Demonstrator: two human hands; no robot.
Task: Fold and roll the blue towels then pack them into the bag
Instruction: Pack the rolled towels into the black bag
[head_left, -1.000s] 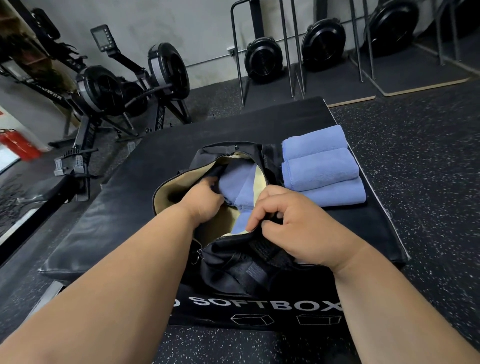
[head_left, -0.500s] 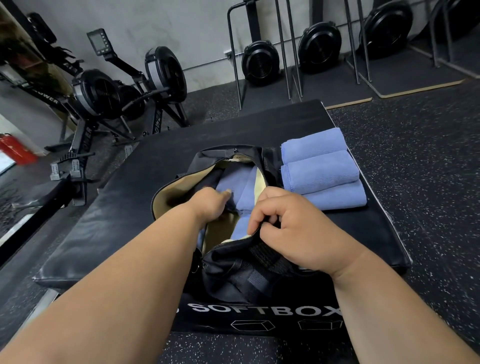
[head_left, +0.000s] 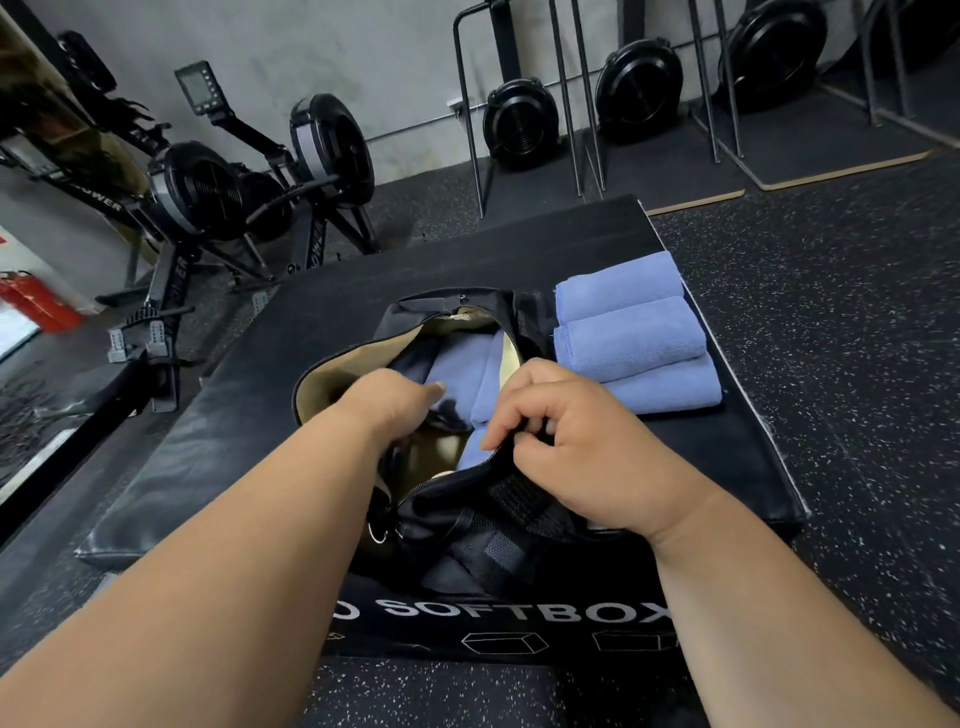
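A black bag (head_left: 467, 525) with a tan lining lies unzipped on a black soft box. Blue towels (head_left: 470, 376) show inside its mouth. My right hand (head_left: 582, 447) pinches the bag's near zipper edge and holds the mouth apart. My left hand (head_left: 392, 402) reaches into the left side of the mouth, thumb pointing at the towels inside; its fingers are hidden, so I cannot tell whether it holds anything. Three rolled blue towels (head_left: 631, 340) lie side by side just right of the bag.
The soft box (head_left: 270, 364) sits on a speckled rubber floor (head_left: 831, 322). Rowing machines (head_left: 208, 192) stand at the back left, with fan wheels and metal racks (head_left: 519, 119) along the far wall. A red extinguisher (head_left: 36, 306) lies at the left edge.
My left hand has drawn back a little from deep in the bag toward its left rim. My right hand keeps its pinch on the zipper edge.
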